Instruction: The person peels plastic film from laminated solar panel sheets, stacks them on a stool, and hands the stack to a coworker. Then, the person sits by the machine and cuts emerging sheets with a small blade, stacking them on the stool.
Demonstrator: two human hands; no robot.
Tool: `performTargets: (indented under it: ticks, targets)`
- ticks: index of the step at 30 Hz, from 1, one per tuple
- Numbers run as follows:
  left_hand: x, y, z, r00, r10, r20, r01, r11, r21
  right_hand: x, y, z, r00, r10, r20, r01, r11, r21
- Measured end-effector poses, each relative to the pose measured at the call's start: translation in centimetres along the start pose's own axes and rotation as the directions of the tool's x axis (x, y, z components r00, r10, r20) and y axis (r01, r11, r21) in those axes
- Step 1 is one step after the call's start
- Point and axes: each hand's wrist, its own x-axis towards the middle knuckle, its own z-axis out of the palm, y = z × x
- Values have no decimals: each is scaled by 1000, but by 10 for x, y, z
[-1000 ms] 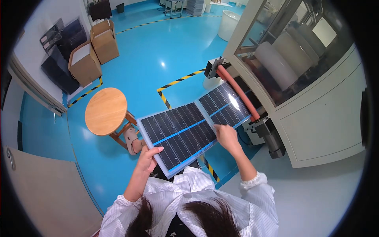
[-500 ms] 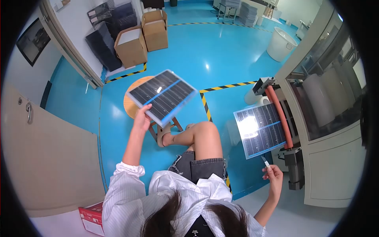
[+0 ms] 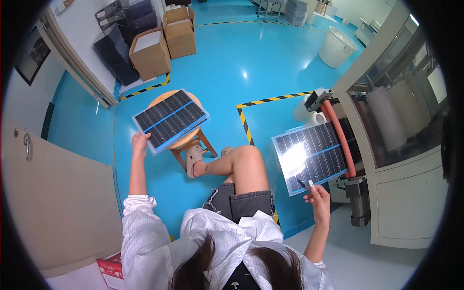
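Panel [image 3: 170, 117] over the stool [image 3: 185, 139], left fingers [image 3: 146, 137] pinching its edge; right fingers [image 3: 314, 189] grip a cutter [image 3: 311, 183].

One stool [image 3: 186, 139] stands there; beyond it, two brown boxes [image 3: 151, 55]; over it, at least one panel [image 3: 170, 118]; rightward, another panel [image 3: 316, 152].

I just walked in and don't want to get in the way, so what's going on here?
A person's left hand holds a dark striped panel over a round wooden stool. Their right hand holds a small white-handled tool at the near edge of another panel, which sticks out from the machine's red roller.
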Motion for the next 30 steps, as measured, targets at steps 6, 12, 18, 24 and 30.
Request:
performTargets:
  ticks: [6, 12, 18, 24, 30]
  targets:
    - [-55, 15, 68, 742, 579, 339, -588, 320, 742, -9, -12, 10, 999, -30, 24, 30, 1000, 10]
    - [-47, 21, 146, 542, 490, 682, -833, 210, 511, -20, -22, 18, 997, -15, 74, 14, 1000, 20]
    - [0, 32, 204, 491, 210, 845, -868, 40, 494, -29, -26, 25, 996, -2, 93, 3, 1000, -11]
    - [-70, 64, 229, 647, 302, 700, -698, -135, 703, -40, -44, 30, 990, 13, 141, -24, 997, 77]
    - [-228, 39, 251, -84, 70, 994, 533, 846, -15, -21, -64, 21, 970, 126, 209, -70, 964, -255]
